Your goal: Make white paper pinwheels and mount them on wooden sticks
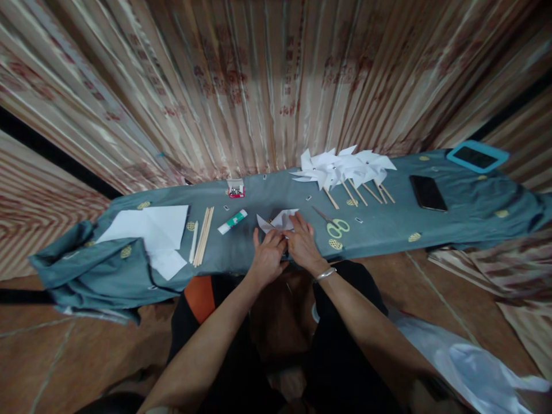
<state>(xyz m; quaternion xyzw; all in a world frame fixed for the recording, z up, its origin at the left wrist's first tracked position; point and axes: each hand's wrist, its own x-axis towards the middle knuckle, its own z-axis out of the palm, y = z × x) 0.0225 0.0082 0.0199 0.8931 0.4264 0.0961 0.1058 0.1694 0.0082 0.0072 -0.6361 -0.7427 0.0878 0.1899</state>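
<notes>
Folded white paper (pixel 280 220): laid at the middle of the desk's (pixel 388 230) front edge, under both hands, within the closest reach.
Left hand (pixel 268 253): fingers curled at the paper's near corner; whether it is pinched cannot be told.
Right hand (pixel 304 244): fingers stretched flat on the paper, seemingly so that it is pinned down.
Scissors (pixel 334 225), glue stick (pixel 232 222): laid just beside the hands, right and left, ready to be picked up.
Wooden sticks (pixel 203 236), paper sheets (pixel 150 227): stocked toward the left end.
Finished pinwheels (pixel 340 167): piled at the back edge, clear of the working spot.
</notes>
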